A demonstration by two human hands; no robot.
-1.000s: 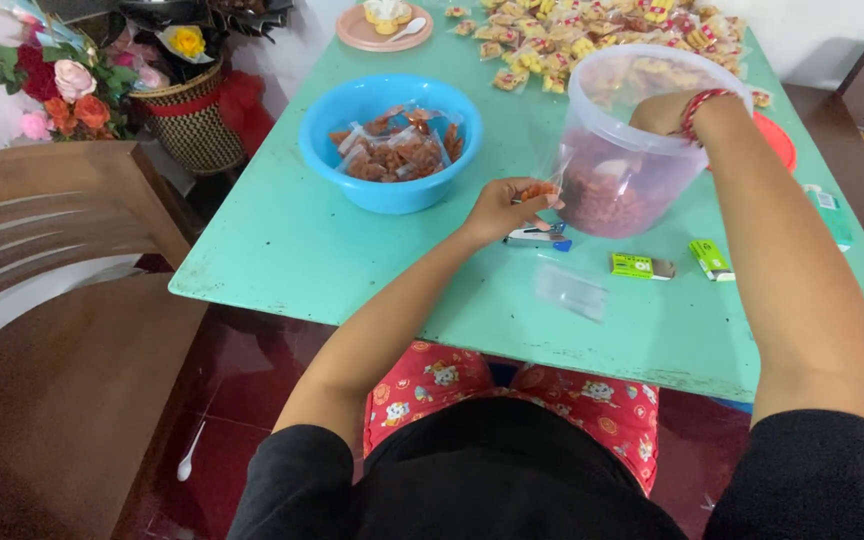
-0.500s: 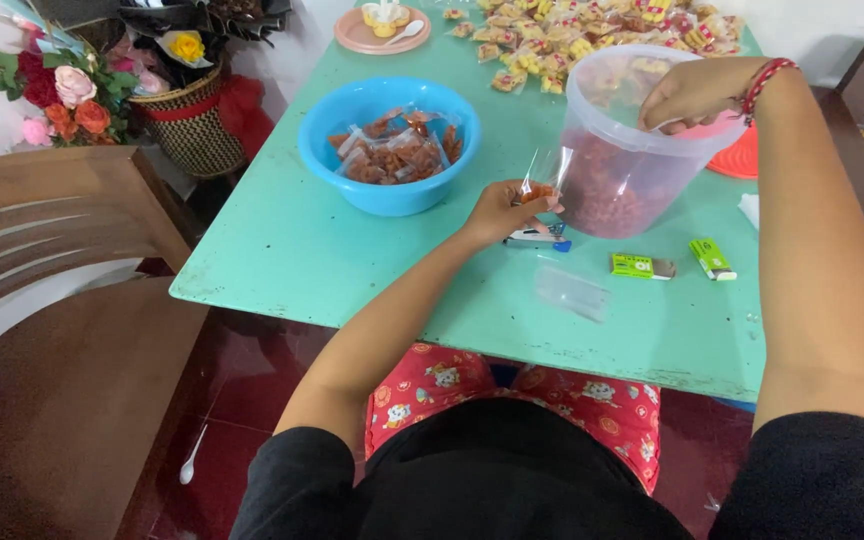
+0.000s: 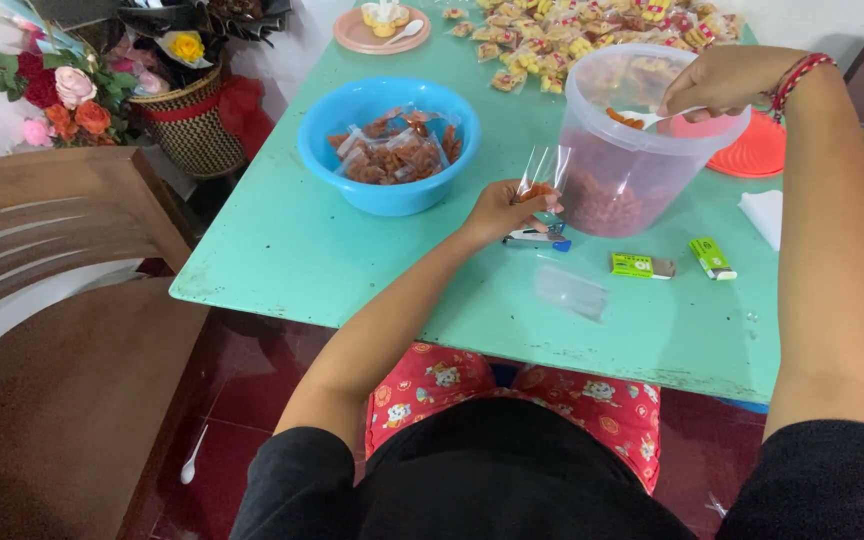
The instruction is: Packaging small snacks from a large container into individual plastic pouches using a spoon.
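My left hand [image 3: 500, 208] pinches a small clear plastic bag [image 3: 540, 172] with a few orange snack pieces in it, held against the side of a big clear tub [image 3: 632, 150] partly filled with reddish snacks. My right hand [image 3: 722, 80] is over the tub's rim and grips a white plastic spoon [image 3: 642, 118] loaded with orange pieces. A blue bowl [image 3: 390, 140] of filled snack bags stands left of the tub.
On the green table [image 3: 302, 250] lie a small stapler [image 3: 537, 238], two green staple boxes [image 3: 642, 265], empty clear bags [image 3: 572, 290], an orange lid [image 3: 752, 150], several packed yellow snacks [image 3: 572, 35] and a pink plate [image 3: 380, 25]. A wooden chair [image 3: 62, 330] and flower basket [image 3: 187, 115] stand left.
My right hand rose out of the tub and moved right, bringing up a spoon loaded with snacks. The left hand with the bag stayed put.
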